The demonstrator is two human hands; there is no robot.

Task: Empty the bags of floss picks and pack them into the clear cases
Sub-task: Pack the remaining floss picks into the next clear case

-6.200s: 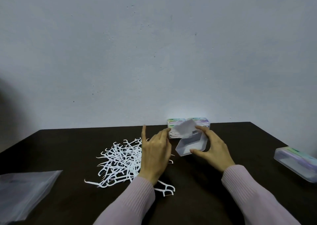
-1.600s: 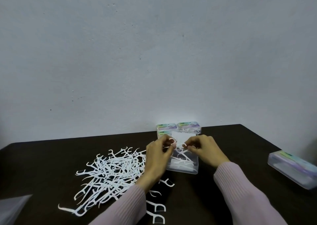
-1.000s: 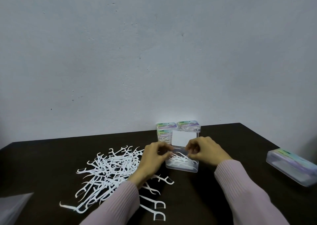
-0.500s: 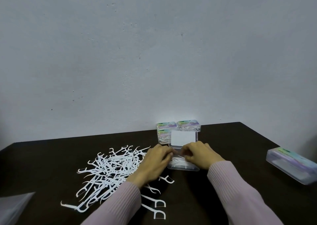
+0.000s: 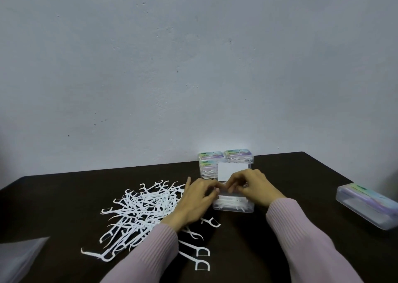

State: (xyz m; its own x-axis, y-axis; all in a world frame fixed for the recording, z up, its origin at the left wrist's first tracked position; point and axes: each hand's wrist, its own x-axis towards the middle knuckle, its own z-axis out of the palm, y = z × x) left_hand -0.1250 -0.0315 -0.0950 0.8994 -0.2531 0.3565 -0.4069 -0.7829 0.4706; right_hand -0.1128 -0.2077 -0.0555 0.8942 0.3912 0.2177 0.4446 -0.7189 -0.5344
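Observation:
An open clear case stands on the dark table with white floss picks lying in it and its lid raised at the back. My left hand and my right hand meet over the case's open top, fingertips pinched together on floss picks that the fingers mostly hide. To the left of the case a loose pile of floss picks is spread out. A few single picks lie near my left sleeve.
Three filled, closed cases are stacked against the wall behind the open one. Another closed case lies near the table's right edge. An empty clear bag sits at the front left corner.
Both hands came down from holding picks above the case and now rest low over its opening. More picks lie in the case than a second ago.

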